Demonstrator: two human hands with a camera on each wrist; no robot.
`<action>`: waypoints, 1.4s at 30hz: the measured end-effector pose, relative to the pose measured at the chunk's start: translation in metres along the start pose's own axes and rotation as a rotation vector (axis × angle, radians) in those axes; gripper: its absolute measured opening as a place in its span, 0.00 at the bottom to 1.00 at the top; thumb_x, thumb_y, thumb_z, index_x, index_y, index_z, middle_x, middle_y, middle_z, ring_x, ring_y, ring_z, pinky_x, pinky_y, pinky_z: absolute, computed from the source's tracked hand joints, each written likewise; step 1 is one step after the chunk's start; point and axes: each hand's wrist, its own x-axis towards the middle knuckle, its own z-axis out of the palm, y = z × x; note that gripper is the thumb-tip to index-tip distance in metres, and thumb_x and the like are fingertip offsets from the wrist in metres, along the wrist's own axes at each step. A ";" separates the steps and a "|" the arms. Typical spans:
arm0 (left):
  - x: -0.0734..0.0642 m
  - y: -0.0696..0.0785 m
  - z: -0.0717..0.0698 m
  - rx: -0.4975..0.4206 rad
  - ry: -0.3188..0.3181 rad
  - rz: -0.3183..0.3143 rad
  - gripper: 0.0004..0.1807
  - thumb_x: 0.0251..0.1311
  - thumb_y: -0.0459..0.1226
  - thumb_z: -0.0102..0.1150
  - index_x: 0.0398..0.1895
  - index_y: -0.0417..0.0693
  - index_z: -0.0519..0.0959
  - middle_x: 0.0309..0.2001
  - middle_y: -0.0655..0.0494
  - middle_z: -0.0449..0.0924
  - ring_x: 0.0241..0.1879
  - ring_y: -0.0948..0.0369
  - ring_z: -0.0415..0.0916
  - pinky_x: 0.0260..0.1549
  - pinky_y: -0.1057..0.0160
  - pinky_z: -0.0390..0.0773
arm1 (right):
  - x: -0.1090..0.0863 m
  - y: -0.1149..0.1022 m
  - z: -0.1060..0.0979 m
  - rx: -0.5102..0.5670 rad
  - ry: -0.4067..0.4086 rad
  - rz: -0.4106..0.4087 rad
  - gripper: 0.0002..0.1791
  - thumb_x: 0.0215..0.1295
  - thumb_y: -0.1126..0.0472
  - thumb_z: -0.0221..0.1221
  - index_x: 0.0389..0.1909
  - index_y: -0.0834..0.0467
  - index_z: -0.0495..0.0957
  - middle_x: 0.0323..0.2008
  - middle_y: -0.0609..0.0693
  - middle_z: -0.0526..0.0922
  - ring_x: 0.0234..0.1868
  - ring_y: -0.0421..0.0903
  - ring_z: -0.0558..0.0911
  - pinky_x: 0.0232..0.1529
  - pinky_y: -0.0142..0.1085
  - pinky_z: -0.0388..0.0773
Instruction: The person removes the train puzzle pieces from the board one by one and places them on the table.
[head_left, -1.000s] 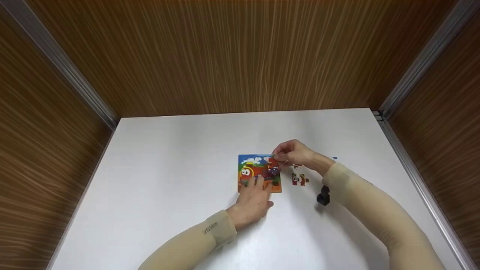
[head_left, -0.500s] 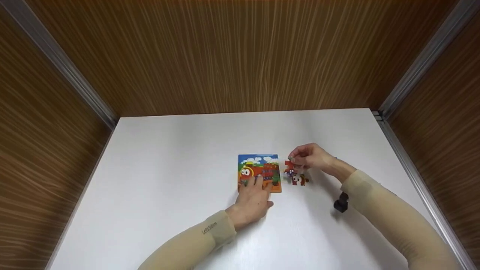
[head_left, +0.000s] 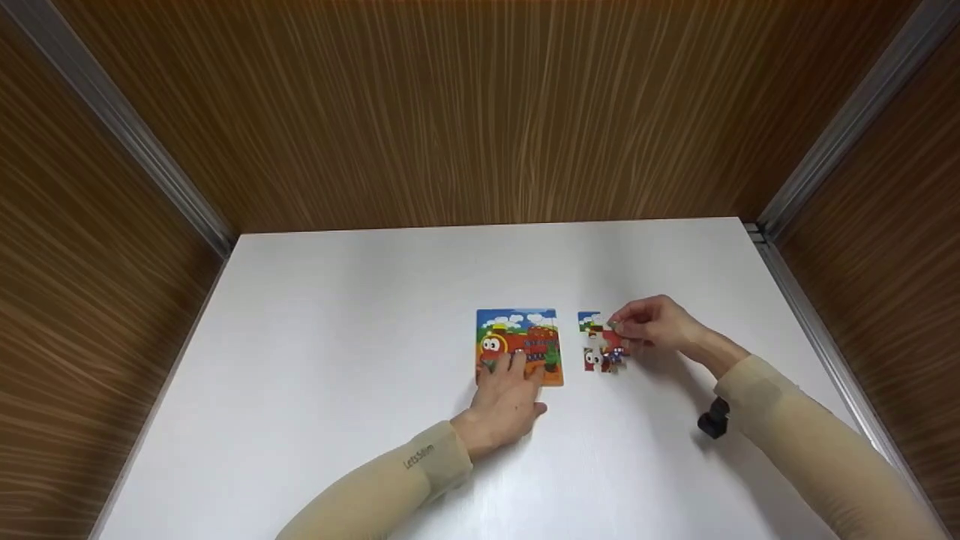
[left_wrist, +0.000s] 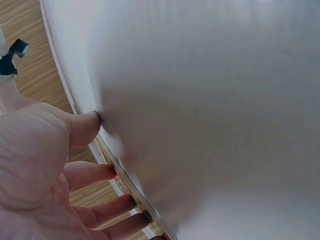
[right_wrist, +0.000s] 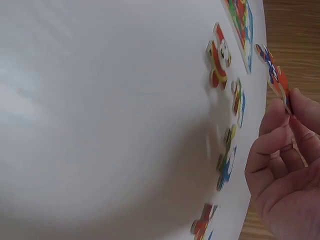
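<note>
A square picture puzzle [head_left: 517,324] of a red train with eyes lies on the white table. My left hand [head_left: 504,409] rests on its lower part, fingers spread and fairly straight; in the left wrist view the fingertips touch the board's edge region. To its right my right hand [head_left: 664,330] pinches a red and blue puzzle piece [right_wrist: 276,75] between thumb and fingers, raised above the table. Below the held piece lies a loose piece with eyes [head_left: 592,361]. A blue-topped piece [head_left: 588,320] with cloud and green lies just behind that one.
The right wrist view shows further loose pieces on the table [right_wrist: 100,125], among them a blue, white and green piece [right_wrist: 228,164] and a red piece [right_wrist: 202,223]. A wood-grain wall [head_left: 480,112] stands behind the table, with side walls left and right.
My right hand has moved from above the puzzle's upper right to the right, carrying the red and blue puzzle piece away over the loose pieces. My left hand has stayed in place.
</note>
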 end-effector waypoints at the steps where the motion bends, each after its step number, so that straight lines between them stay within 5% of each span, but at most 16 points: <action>1: 0.000 0.000 0.000 0.000 0.005 0.001 0.36 0.78 0.59 0.65 0.82 0.54 0.77 0.70 0.44 0.79 0.69 0.46 0.76 0.64 0.33 0.85 | -0.002 0.003 -0.002 -0.008 0.006 0.002 0.18 0.79 0.64 0.67 0.61 0.71 0.85 0.36 0.43 0.89 0.33 0.37 0.85 0.35 0.33 0.85; 16: 0.001 -0.001 -0.002 -0.017 -0.012 -0.005 0.36 0.78 0.59 0.65 0.82 0.55 0.77 0.70 0.46 0.79 0.70 0.47 0.75 0.66 0.34 0.83 | -0.012 0.033 -0.012 -0.065 0.057 0.079 0.19 0.76 0.63 0.69 0.59 0.72 0.86 0.33 0.44 0.91 0.31 0.37 0.83 0.33 0.30 0.81; 42: 0.002 -0.002 -0.001 -0.019 -0.007 -0.006 0.36 0.78 0.59 0.65 0.82 0.55 0.77 0.69 0.46 0.79 0.69 0.47 0.76 0.65 0.34 0.83 | -0.012 0.030 0.000 -0.307 0.181 0.098 0.07 0.72 0.61 0.74 0.42 0.61 0.94 0.38 0.55 0.92 0.35 0.44 0.84 0.34 0.30 0.82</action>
